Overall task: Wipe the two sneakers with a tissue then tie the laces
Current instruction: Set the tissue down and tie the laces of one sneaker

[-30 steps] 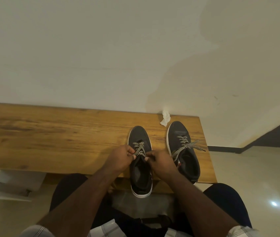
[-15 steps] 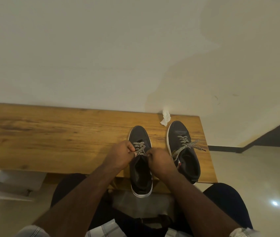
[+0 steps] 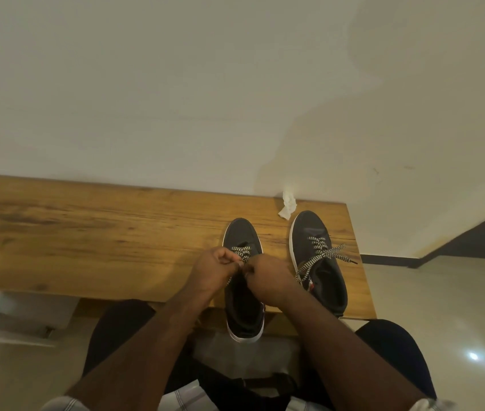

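I see my left hand (image 3: 214,269) and right hand (image 3: 266,275) both pinching the laces (image 3: 242,253) of the left sneaker (image 3: 241,307), tissue (image 3: 288,204) at one o'clock.

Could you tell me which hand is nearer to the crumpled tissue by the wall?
The right hand. It is at the left sneaker's laces, below and slightly left of the tissue; the left hand is farther left.

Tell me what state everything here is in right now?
Left sneaker: on the bench, heel past the edge, laces being tied.
Right sneaker: on the bench, laces loose, trailing right.
Tissue: crumpled, by the wall.
Left hand: pinches a lace.
Right hand: pinches a lace.
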